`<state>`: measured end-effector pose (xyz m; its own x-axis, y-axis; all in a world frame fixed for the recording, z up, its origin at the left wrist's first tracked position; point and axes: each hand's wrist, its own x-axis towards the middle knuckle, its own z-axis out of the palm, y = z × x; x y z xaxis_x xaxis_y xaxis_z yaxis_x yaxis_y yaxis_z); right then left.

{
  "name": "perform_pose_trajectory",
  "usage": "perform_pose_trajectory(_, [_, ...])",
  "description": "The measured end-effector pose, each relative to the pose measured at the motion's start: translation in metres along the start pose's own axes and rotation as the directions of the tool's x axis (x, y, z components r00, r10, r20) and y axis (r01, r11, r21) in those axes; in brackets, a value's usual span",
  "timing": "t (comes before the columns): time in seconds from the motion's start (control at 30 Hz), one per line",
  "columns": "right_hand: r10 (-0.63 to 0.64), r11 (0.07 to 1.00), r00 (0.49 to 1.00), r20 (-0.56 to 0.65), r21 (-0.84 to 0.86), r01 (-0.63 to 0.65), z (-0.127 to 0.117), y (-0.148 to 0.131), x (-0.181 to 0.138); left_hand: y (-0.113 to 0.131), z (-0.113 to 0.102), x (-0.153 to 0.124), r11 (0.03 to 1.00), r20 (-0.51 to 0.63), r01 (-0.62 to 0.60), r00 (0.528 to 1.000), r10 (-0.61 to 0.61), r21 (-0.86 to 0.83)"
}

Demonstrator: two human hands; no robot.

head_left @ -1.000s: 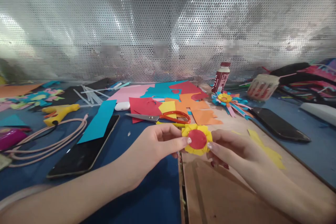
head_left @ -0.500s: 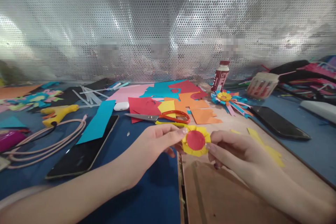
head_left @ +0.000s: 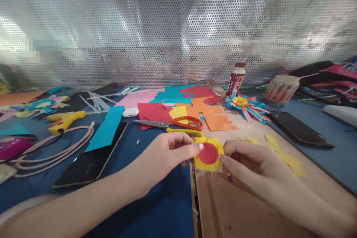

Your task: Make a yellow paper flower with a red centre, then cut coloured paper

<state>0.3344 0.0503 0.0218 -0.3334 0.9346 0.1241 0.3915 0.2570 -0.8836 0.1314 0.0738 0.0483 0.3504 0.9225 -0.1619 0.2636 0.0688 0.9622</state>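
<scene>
Between my two hands is a yellow paper flower with a round red centre, held above the table and facing me. My left hand pinches its left edge, the thumb lying over the rim of the red disc. The fingers of my right hand are closed on its right edge, thumb in front. Just beyond the flower lie scissors with orange and yellow handles, blades pointing left. Yellow paper scraps lie past my right hand.
A yellow glue gun, a coiled cable and a phone under a blue paper strip are on the left. Coloured paper covers the back. A coffee bottle, paper rosette and black phone are on the right.
My left thumb has slid inward, from the flower's yellow edge onto the red centre. The flower has turned slightly and both hands still hold it. The view has shifted a little.
</scene>
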Motion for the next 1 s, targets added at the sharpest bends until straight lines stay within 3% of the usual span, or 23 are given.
perform_pose_trajectory(0.1, [-0.015,1.0,1.0,-0.008,0.003,0.015,-0.0005,-0.0008,0.0004,0.0015,0.0003,0.0,0.999,0.036,0.002,0.999,-0.001,-0.042])
perform_pose_trajectory(0.67, [0.021,0.998,0.998,0.065,0.053,-0.024,0.0015,0.0008,0.0001,-0.0023,0.0001,0.0013,0.997,-0.003,-0.013,1.0,0.013,0.073])
perform_pose_trajectory(0.87, [0.024,0.996,0.999,0.048,0.082,-0.028,0.0019,0.0003,0.0006,-0.0037,0.0018,0.0015,0.994,-0.028,-0.041,0.999,0.045,0.104])
perform_pose_trajectory(1.0, [0.041,0.999,0.999,-0.015,-0.005,-0.041,0.0041,-0.002,0.002,-0.004,0.0031,0.0008,0.992,-0.034,-0.055,0.998,0.059,0.113])
